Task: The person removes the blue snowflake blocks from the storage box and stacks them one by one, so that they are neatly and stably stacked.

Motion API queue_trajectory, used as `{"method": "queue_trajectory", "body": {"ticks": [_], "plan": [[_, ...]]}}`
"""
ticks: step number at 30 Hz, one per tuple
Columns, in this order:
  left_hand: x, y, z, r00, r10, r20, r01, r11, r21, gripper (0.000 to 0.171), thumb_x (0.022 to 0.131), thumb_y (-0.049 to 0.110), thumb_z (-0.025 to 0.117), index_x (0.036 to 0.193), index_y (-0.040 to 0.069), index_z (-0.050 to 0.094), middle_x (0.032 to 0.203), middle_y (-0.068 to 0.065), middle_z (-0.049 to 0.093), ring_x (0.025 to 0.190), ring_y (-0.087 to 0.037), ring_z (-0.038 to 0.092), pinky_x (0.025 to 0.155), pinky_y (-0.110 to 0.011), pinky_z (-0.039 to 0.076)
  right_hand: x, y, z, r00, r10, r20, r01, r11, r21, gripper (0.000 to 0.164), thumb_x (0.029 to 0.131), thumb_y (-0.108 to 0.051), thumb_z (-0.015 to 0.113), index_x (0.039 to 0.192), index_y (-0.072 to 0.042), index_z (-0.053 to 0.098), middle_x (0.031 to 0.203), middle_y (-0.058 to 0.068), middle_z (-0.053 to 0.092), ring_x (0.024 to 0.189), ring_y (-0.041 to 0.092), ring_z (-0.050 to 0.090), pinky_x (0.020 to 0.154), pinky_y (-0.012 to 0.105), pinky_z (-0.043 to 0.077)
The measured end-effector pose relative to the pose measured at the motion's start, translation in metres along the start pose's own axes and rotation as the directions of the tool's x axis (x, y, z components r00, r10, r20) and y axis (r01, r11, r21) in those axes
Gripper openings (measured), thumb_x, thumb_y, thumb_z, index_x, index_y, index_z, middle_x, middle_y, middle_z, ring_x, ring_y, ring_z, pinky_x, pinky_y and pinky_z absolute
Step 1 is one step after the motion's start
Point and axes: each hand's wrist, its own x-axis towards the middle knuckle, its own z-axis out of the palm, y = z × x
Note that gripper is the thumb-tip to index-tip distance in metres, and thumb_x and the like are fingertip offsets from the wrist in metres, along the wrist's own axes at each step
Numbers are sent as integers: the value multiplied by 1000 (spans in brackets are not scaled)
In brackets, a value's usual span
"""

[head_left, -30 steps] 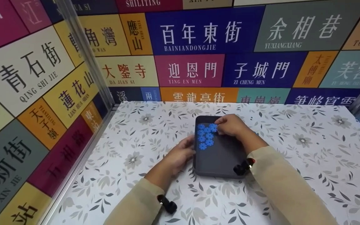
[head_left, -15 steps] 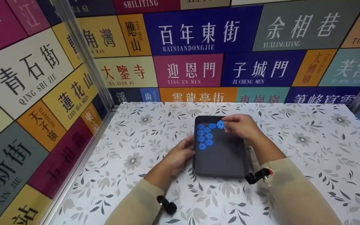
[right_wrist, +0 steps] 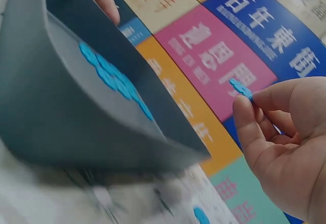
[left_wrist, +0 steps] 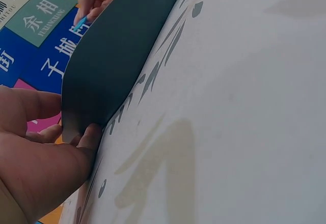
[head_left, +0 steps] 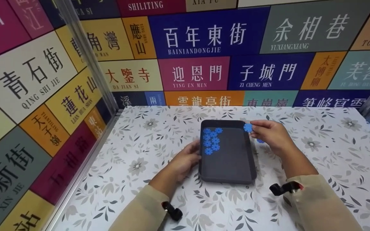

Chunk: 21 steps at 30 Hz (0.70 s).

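Observation:
A dark grey rectangular tray (head_left: 228,163) lies on the table, its left part holding several flat blue snowflake building discs (head_left: 211,141) close together. My right hand (head_left: 273,136) pinches one blue snowflake disc (head_left: 248,127) between thumb and fingertips, over the tray's far right rim. The right wrist view shows that same disc (right_wrist: 241,88) held nearly edge-on. Beneath the right hand another blue disc (head_left: 260,141) lies on the table outside the tray, partly hidden. At the tray's left side, my left hand (head_left: 183,162) rests thumb and fingers against the outer wall (left_wrist: 109,66).
A white cloth with grey leaves and flowers (head_left: 136,165) covers the table. Behind it stands a wall of coloured street-name panels (head_left: 193,72), and another such wall (head_left: 27,77) bounds the left side. A small black device (head_left: 172,211) sits at each wrist.
My right hand has moved right with one disc, from inside the tray to its right rim, uncovering the tray's right side. The left hand and the tray have stayed in place.

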Motion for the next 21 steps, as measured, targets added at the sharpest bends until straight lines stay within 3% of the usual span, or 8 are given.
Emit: {"method": "queue_trajectory", "body": {"ticks": [5,10,21], "plan": [[1,0,0,1000,-1,7,1,1000,-7,77,94,-8,51,168,7,33,174,-17,36,160,-35,38,133,-50,33,2,15,-27,1000,21,-23,-18,994,106,49,105,-16,68,147,6,58,100,-9,75,87,5,74,84,19,64],[1,0,0,1000,7,8,-7,1000,-3,77,93,-7,52,167,6,32,174,-19,35,161,-36,36,133,-50,33,9,36,-41,996,79,-39,-73,986,150,31,104,-11,68,134,-4,72,94,-8,77,84,6,74,81,19,64],[1,0,0,1000,2,8,-2,1000,-7,76,94,-7,52,167,9,35,174,-18,36,160,-35,38,133,-50,33,19,63,-52,988,126,-93,-130,990,-45,53,106,-20,66,152,6,54,94,-15,75,85,0,70,78,16,61]]}}
